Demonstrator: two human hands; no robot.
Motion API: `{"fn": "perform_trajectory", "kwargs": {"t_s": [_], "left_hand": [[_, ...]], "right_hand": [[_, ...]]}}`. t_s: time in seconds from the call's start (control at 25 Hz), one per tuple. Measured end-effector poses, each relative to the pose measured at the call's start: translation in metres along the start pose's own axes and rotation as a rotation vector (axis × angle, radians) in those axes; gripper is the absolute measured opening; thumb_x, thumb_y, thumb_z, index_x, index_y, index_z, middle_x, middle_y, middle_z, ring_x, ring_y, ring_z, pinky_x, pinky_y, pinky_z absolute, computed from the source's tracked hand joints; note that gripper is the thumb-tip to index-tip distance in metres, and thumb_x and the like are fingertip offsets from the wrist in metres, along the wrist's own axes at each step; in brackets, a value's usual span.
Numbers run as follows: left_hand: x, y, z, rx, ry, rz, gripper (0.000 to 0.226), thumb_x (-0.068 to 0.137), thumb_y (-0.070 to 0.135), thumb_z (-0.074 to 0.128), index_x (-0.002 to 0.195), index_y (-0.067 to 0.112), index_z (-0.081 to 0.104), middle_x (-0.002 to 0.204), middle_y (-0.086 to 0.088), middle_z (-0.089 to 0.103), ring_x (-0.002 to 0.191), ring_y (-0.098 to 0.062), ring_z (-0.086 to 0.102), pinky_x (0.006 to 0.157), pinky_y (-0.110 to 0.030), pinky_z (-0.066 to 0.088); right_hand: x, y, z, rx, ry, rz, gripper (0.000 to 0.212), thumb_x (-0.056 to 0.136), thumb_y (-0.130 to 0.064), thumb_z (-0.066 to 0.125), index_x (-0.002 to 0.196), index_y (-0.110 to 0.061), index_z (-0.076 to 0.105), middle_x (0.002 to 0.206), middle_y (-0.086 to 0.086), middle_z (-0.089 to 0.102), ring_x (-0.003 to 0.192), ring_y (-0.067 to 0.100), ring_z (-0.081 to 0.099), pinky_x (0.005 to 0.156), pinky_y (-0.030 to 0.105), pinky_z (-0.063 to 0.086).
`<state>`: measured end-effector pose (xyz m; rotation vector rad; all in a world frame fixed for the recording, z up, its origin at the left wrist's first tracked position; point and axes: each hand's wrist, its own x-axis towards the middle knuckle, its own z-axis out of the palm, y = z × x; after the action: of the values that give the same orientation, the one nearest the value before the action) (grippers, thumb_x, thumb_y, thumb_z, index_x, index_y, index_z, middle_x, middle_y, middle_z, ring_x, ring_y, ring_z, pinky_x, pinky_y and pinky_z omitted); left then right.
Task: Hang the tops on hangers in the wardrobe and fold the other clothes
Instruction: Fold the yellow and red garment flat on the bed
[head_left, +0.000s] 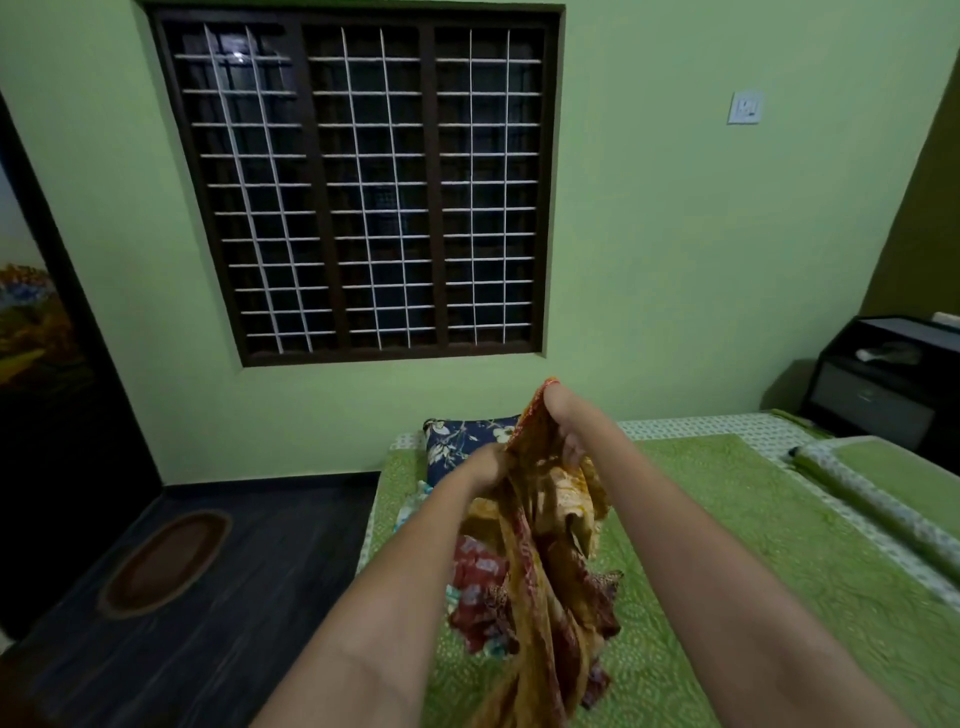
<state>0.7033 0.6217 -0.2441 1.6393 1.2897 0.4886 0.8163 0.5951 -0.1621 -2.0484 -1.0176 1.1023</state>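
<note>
garment (540, 545) perhaps hiding fingers, forearms cropped

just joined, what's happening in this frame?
A person stands at a bed and holds up a mustard-and-red printed garment with both hands. The right hand grips its top edge, highest; the left hand grips it a little lower. The cloth hangs bunched, neither folded nor on a hanger. A red floral garment lies on the bed beneath, and a navy floral pillow behind.

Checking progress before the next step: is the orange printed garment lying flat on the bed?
No, the orange printed garment hangs bunched above the bed, gripped by the left hand and right hand.
</note>
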Motion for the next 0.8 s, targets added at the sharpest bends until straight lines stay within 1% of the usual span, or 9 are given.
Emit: {"fn": "perform_trajectory", "kwargs": {"t_s": [0.08, 0.2, 0.28, 0.36, 0.48, 0.56, 0.64, 0.72, 0.8], "left_hand": [[0.009, -0.002, -0.005, 0.055, 0.129, -0.069, 0.021, 0.092, 0.015, 0.048, 0.082, 0.001, 0.062, 0.099, -0.028, 0.064, 0.086, -0.034, 0.061, 0.069, -0.036, 0.042], [0.006, -0.006, -0.006, -0.308, 0.232, -0.063, 0.023, 0.087, 0.032, 0.052, 0.092, 0.013, 0.064, 0.101, -0.018, 0.065, 0.098, -0.029, 0.060, 0.091, -0.040, 0.048], [0.004, -0.015, -0.003, -0.668, 0.032, -0.082, 0.044, 0.084, 0.054, 0.051, 0.097, 0.016, 0.069, 0.102, -0.017, 0.069, 0.095, -0.028, 0.064, 0.091, -0.046, 0.050], [0.000, -0.013, -0.001, -0.674, -0.160, -0.115, 0.059, 0.079, 0.070, 0.055, 0.113, 0.023, 0.066, 0.111, -0.010, 0.069, 0.106, -0.029, 0.064, 0.092, -0.047, 0.052], [0.004, -0.006, -0.003, -0.592, -0.176, -0.136, 0.049, 0.079, 0.049, 0.070, 0.110, 0.012, 0.065, 0.097, -0.009, 0.071, 0.093, -0.025, 0.067, 0.088, -0.037, 0.054], [0.013, -0.011, -0.006, -0.712, -0.079, -0.140, 0.029, 0.088, 0.036, 0.058, 0.090, 0.008, 0.067, 0.080, -0.011, 0.070, 0.078, -0.026, 0.066, 0.078, -0.033, 0.054], [0.017, -0.023, -0.012, -0.873, -0.029, -0.166, 0.034, 0.091, 0.033, 0.050, 0.079, 0.006, 0.069, 0.080, -0.013, 0.069, 0.078, -0.028, 0.064, 0.077, -0.036, 0.052], [0.017, -0.033, -0.016, -0.985, -0.002, -0.133, 0.043, 0.094, 0.032, 0.044, 0.075, 0.006, 0.073, 0.084, -0.014, 0.070, 0.078, -0.029, 0.065, 0.076, -0.036, 0.050], [0.014, -0.028, -0.019, -1.104, 0.016, -0.076, 0.048, 0.096, 0.032, 0.041, 0.075, 0.006, 0.076, 0.088, -0.015, 0.070, 0.079, -0.029, 0.066, 0.076, -0.036, 0.050]], "right_hand": [[0.018, -0.004, 0.002, -0.033, 0.164, -0.059, 0.063, 0.098, -0.042, 0.017, 0.144, 0.001, 0.027, 0.142, 0.020, 0.042, 0.127, 0.040, 0.043, 0.107, 0.045, 0.036], [0.028, -0.018, 0.016, -0.226, 0.330, -0.254, 0.061, 0.096, -0.036, 0.029, 0.151, -0.018, 0.007, 0.147, 0.024, 0.033, 0.140, 0.043, 0.021, 0.113, 0.056, 0.013], [0.029, -0.035, 0.026, -0.360, 0.185, -0.488, 0.061, 0.096, -0.032, 0.037, 0.150, -0.030, 0.008, 0.145, 0.025, 0.037, 0.139, 0.042, 0.025, 0.113, 0.058, 0.012], [0.030, -0.048, 0.030, -0.357, -0.142, -0.670, 0.070, 0.094, -0.018, 0.053, 0.150, -0.031, 0.012, 0.142, 0.017, 0.044, 0.131, 0.030, 0.043, 0.107, 0.045, 0.037], [0.040, -0.033, 0.014, -0.229, -0.168, -0.761, 0.045, 0.091, -0.009, 0.059, 0.133, -0.022, 0.048, 0.123, 0.007, 0.062, 0.104, 0.017, 0.063, 0.084, 0.028, 0.053], [0.057, 0.001, -0.001, -0.045, 0.037, -0.663, 0.021, 0.093, -0.006, 0.050, 0.109, -0.011, 0.062, 0.104, 0.011, 0.069, 0.087, 0.022, 0.067, 0.077, 0.033, 0.055], [0.086, 0.052, -0.013, -0.083, 0.156, -0.413, 0.020, 0.093, -0.004, 0.045, 0.102, -0.004, 0.064, 0.100, 0.015, 0.069, 0.089, 0.030, 0.066, 0.080, 0.041, 0.056], [0.107, 0.108, -0.010, -0.335, 0.076, -0.124, 0.024, 0.097, -0.011, 0.043, 0.109, 0.000, 0.061, 0.107, 0.016, 0.065, 0.093, 0.030, 0.063, 0.081, 0.039, 0.055], [0.105, 0.151, 0.004, -0.246, -0.088, 0.113, 0.026, 0.099, -0.020, 0.041, 0.102, -0.003, 0.061, 0.107, 0.015, 0.062, 0.086, 0.027, 0.061, 0.082, 0.037, 0.056]]}}
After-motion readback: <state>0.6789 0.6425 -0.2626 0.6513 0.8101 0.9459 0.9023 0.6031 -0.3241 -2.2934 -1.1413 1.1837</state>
